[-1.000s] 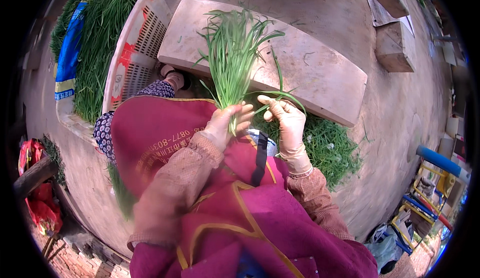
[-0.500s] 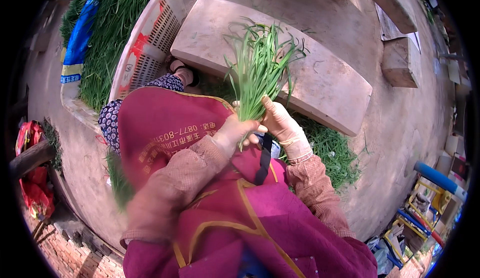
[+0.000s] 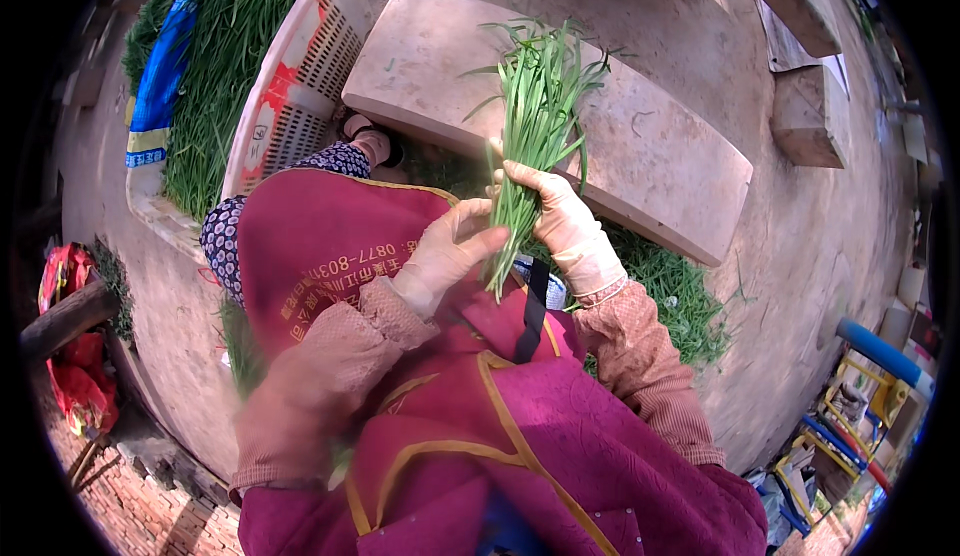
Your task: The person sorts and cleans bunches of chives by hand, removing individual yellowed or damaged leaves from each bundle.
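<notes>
A bunch of chives (image 3: 540,96), long flat green leaves with paler stalks, stands nearly upright in front of my apron. My gloved right hand (image 3: 565,218) is closed round its lower middle, thumb laid across the stalks. Beside the stalk ends is my gloved left hand (image 3: 440,256), its thumb and fingers apart and the tips close to the bunch; whether they touch it is hard to tell. Behind the leaves lies a long pale stone slab (image 3: 430,56), low like a bench.
At the left, a white plastic crate (image 3: 262,106) with red marks stands by a large heap of chives (image 3: 225,56) with a blue-and-white sack (image 3: 165,71). Loose green leaves (image 3: 675,301) lie on the floor to the right. A stone block (image 3: 810,116) stands farther back.
My left hand has loosened from the stalks and drawn slightly left. My right hand has closed round the bunch, which has moved a little right and become more compact.
</notes>
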The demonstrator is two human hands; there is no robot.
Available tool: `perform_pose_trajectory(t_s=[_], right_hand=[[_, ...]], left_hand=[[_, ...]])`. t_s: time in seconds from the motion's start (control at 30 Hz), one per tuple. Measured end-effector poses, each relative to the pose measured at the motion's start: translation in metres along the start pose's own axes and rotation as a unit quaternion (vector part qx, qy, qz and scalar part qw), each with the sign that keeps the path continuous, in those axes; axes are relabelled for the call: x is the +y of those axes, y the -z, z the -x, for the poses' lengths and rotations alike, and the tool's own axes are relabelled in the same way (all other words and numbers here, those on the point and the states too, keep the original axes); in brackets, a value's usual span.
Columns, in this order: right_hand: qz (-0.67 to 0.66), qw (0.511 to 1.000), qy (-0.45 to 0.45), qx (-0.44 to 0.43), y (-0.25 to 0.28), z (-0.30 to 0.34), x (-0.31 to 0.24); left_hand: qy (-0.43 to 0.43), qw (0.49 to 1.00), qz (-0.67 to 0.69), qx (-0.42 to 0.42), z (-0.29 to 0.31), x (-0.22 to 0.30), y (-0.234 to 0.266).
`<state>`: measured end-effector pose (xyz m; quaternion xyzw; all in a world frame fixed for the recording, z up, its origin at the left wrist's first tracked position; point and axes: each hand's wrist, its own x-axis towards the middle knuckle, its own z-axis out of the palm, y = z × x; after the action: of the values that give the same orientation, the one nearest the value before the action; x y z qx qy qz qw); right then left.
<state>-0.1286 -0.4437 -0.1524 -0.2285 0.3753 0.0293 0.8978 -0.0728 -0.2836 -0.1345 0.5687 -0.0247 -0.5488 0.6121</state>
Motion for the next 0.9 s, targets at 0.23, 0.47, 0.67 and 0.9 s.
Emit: perform_pose_trajectory(t_s=[0.23,0.47,0.67,0.9], right_hand=[[0.005,1.0,0.019,-0.007,-0.007,0.007,0.001],[-0.08,0.994,0.074,0.007,0.056,-0.024,-0.018],[-0.068,0.993,0.074,-0.06,0.036,0.002,-0.042],[-0.043,0.994,0.073,-0.07,-0.013,0.02,-0.022]], left_hand=[[-0.015,0.995,-0.034,0.096,-0.014,-0.006,0.011],[-0.215,0.939,0.253,0.093,0.014,0.044,0.04],[-0.163,0.953,-0.244,0.076,0.02,0.065,0.043],[-0.097,0.98,0.006,-0.173,-0.016,0.027,-0.008]])
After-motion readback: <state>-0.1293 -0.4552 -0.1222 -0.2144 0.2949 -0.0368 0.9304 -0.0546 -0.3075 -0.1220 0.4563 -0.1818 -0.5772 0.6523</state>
